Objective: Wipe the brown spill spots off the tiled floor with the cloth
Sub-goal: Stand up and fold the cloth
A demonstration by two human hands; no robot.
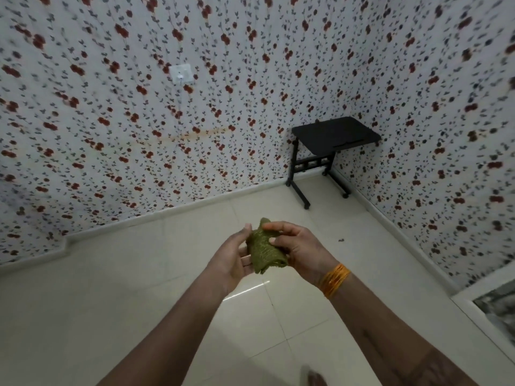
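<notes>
Both hands are holding a bunched olive-green knitted cloth (264, 247) out over the glossy cream tiled floor (139, 302). Cupping it from beneath is the left hand (237, 257), palm turned up, while the right hand (295, 246), wearing orange thread bangles (335, 280) at the wrist, is pinching its upper fold between thumb and fingers. Beyond them, a small dark speck (340, 240) is lying on the tiles, near a black wheeled side table (334, 135) standing in the corner of the flower-patterned walls (139, 121).

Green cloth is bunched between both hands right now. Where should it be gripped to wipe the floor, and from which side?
Grip the cloth from above around its bunched upper end, near the right hand. Its wider lower edge hangs loose beside the left hand, so that end could likely spread flat on the tiled floor.
</notes>
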